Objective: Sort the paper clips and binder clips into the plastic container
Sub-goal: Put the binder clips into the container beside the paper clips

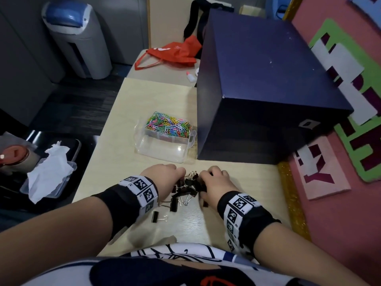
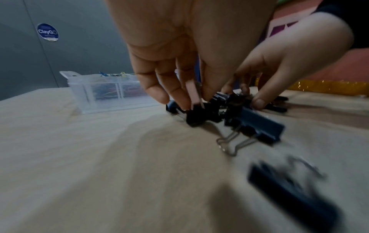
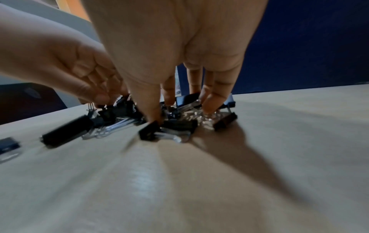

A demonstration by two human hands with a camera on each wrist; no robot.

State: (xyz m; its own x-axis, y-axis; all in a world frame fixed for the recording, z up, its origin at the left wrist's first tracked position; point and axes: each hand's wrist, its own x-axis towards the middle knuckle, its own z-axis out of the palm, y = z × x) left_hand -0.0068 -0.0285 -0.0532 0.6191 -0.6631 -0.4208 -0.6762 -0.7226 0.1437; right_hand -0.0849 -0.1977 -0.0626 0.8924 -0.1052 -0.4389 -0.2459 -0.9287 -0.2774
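A pile of black binder clips (image 1: 190, 187) lies on the pale table (image 1: 144, 104) close to my body. My left hand (image 1: 177, 176) and right hand (image 1: 206, 178) close in on it from either side, fingers curled down around the clips. In the left wrist view the left hand (image 2: 187, 97) pinches clips at the pile's edge. In the right wrist view the right hand (image 3: 179, 110) has thumb and fingers planted round the binder clips (image 3: 175, 124). Two stray clips (image 1: 156, 217) (image 1: 174, 203) lie nearer me. The clear plastic container (image 1: 162, 151) stands beyond, its far compartment heaped with coloured paper clips (image 1: 168, 125).
A large dark blue box (image 1: 257, 89) stands right of the container, close behind my right hand. A red bag (image 1: 175, 52) and a small glue bottle (image 1: 190, 76) lie at the far end. A tissue-filled plastic box (image 1: 49, 176) sits off the table's left edge.
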